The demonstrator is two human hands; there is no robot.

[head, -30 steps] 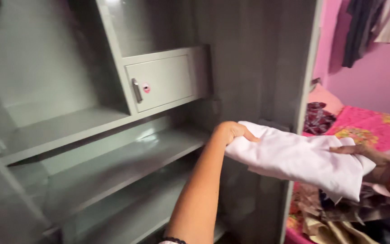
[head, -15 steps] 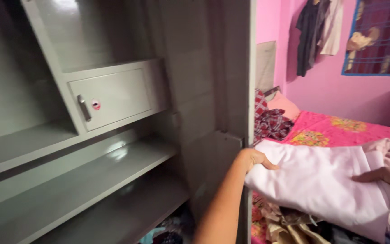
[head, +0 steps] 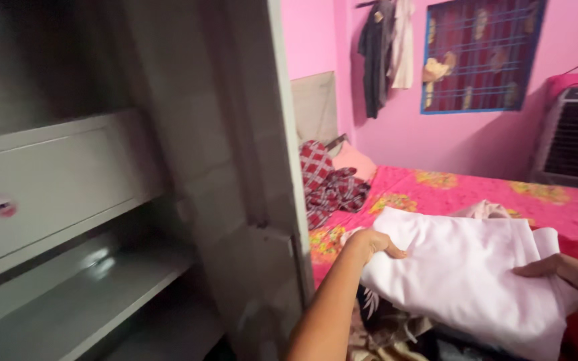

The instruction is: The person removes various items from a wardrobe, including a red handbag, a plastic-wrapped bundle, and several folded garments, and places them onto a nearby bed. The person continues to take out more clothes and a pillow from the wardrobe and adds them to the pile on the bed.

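— Where is the cloth now?
— The folded pale pink cloth (head: 466, 274) is in the air above the pink bed (head: 476, 190), beside the grey steel wardrobe (head: 168, 200). The left hand (head: 369, 244) pinches its near edge; the right hand (head: 570, 277) grips the far end.
— Is it put away?
— Not yet, I think; the wardrobe shelf (head: 88, 294) carries no cloth.

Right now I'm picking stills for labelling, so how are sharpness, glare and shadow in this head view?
Head view: the grey cupboard at left is soft and smeared, a glare patch on its shelf, its upper interior in dark shadow; the pale folded cloth, left hand and right hand read fairly clearly; the pink wall is evenly lit.
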